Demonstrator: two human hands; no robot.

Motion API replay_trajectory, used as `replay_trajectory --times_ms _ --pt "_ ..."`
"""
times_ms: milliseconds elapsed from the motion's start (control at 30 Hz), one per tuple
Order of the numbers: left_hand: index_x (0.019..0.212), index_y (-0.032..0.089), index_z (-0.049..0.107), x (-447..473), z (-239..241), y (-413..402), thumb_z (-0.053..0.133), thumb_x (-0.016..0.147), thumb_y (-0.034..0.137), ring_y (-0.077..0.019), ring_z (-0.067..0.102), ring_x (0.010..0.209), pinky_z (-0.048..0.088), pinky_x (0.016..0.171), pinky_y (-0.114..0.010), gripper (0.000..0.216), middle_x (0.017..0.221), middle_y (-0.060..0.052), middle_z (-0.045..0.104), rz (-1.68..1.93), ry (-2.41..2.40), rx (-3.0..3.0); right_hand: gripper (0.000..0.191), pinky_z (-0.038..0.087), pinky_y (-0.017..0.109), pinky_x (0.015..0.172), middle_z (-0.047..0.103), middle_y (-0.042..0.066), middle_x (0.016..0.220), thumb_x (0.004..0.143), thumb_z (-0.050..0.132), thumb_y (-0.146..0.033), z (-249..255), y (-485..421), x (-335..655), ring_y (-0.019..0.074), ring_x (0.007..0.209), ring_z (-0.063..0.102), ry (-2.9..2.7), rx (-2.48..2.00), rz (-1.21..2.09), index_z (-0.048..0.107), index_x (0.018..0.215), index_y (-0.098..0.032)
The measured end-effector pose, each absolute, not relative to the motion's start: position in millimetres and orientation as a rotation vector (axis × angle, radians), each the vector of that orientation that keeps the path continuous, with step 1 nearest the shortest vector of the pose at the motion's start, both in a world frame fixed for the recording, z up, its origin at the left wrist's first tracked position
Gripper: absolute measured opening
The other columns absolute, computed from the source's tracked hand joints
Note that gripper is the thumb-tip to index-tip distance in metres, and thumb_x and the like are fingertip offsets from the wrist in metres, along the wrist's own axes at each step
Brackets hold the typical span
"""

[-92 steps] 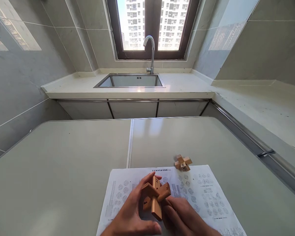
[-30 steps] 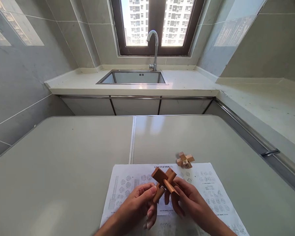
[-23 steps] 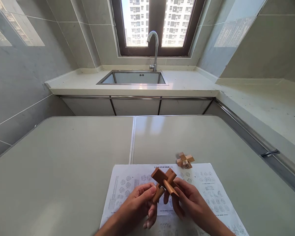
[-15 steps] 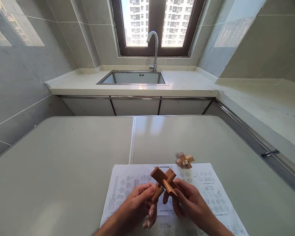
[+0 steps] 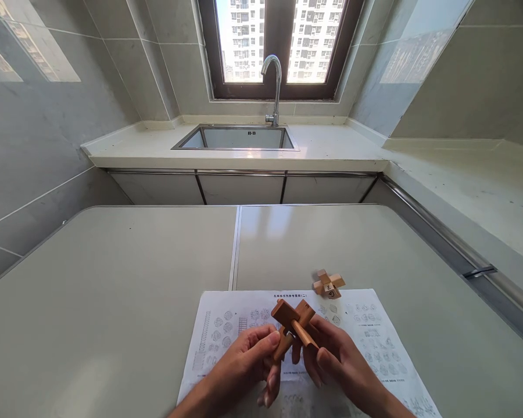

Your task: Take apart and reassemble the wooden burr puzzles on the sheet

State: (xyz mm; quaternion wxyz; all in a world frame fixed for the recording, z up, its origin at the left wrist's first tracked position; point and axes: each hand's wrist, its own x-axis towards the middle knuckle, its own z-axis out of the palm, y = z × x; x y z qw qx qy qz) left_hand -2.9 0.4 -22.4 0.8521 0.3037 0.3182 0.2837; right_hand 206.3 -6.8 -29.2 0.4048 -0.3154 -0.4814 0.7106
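Observation:
A brown wooden burr puzzle of crossed bars is held above a printed instruction sheet. My left hand pinches its lower left bar between thumb and fingers. My right hand grips the bar that sticks out toward me on the right. A smaller, paler wooden puzzle lies on the table at the sheet's far edge, untouched.
The sheet lies on a pale grey folding table with a seam down its middle. Beyond it runs a counter with a steel sink and tap under a window. Another counter runs along the right.
Since three seconds ago both hands turned the brown puzzle and raised it a little farther from me. Over the last second it has only shifted slightly between the fingers.

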Motion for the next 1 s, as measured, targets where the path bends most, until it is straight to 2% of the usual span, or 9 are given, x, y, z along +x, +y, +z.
replay_trajectory --times_ms 200,500,633,733,800,867,1000 --pt "0.091 0.017 0.059 -3.2 -24.5 -0.1 0.068 0.094 0.059 -0.0086 0.049 0.035 0.038 0.039 -0.018 0.043 0.050 0.005 0.057 0.574 0.648 0.651 0.062 0.038 0.024 0.049 0.067 0.006 0.085 0.083 0.071 -0.075 -32.1 -8.5 205.4 0.0077 0.049 0.040 -1.174 -0.791 1.761 0.064 0.107 -0.018" --pt "0.094 0.015 0.062 -2.3 -29.0 1.0 0.066 0.094 0.061 -0.0088 0.049 0.036 0.038 0.038 -0.018 0.046 0.051 0.005 0.056 0.552 0.575 0.656 0.060 0.035 0.021 0.043 0.069 0.007 0.084 0.086 0.069 -0.073 -39.3 -11.1 205.6 0.0057 0.044 0.039 -1.170 -0.781 1.744 0.064 0.111 -0.018" --pt "0.091 0.017 0.058 0.8 -22.4 -0.1 0.059 0.096 0.065 -0.0094 0.046 0.034 0.037 0.038 -0.020 0.047 0.050 0.005 0.056 0.583 0.657 0.753 0.057 0.037 0.023 0.047 0.068 0.006 0.088 0.087 0.069 -0.072 -35.1 -10.8 205.4 0.0066 0.047 0.041 -1.201 -0.806 1.717 0.063 0.109 -0.019" --pt "0.099 0.018 0.056 1.4 -10.8 -2.1 0.053 0.101 0.061 -0.0096 0.050 0.041 0.040 0.047 -0.022 0.043 0.065 0.001 0.063 0.662 0.791 1.005 0.055 0.042 0.027 0.058 0.065 0.005 0.086 0.087 0.067 -0.073 -30.4 -11.4 206.2 0.0139 0.061 0.051 -1.288 -0.866 1.644 0.063 0.103 -0.020" --pt "0.106 0.018 0.057 -0.9 -3.8 -3.7 0.056 0.101 0.056 -0.0132 0.058 0.058 0.046 0.061 -0.025 0.038 0.080 -0.003 0.067 0.761 0.905 1.228 0.054 0.042 0.029 0.062 0.061 0.003 0.078 0.087 0.065 -0.074 -29.3 -12.2 207.0 0.0176 0.068 0.053 -1.382 -0.922 1.571 0.063 0.097 -0.020" --pt "0.110 0.020 0.056 -4.8 -0.1 -5.5 0.061 0.097 0.053 -0.0169 0.059 0.071 0.047 0.069 -0.028 0.036 0.089 -0.005 0.067 0.866 0.972 1.424 0.052 0.039 0.028 0.061 0.057 0.000 0.070 0.086 0.066 -0.073 -30.2 -12.9 207.3 0.0170 0.065 0.051 -1.475 -0.998 1.504 0.062 0.090 -0.021" --pt "0.113 0.022 0.052 -10.8 -4.1 -8.2 0.057 0.098 0.056 -0.0175 0.059 0.070 0.045 0.068 -0.027 0.038 0.086 -0.003 0.069 0.824 0.932 1.531 0.048 0.038 0.026 0.057 0.060 -0.001 0.065 0.089 0.068 -0.067 -32.0 -13.2 205.5 0.0152 0.059 0.051 -1.536 -1.032 1.562 0.058 0.082 -0.021"
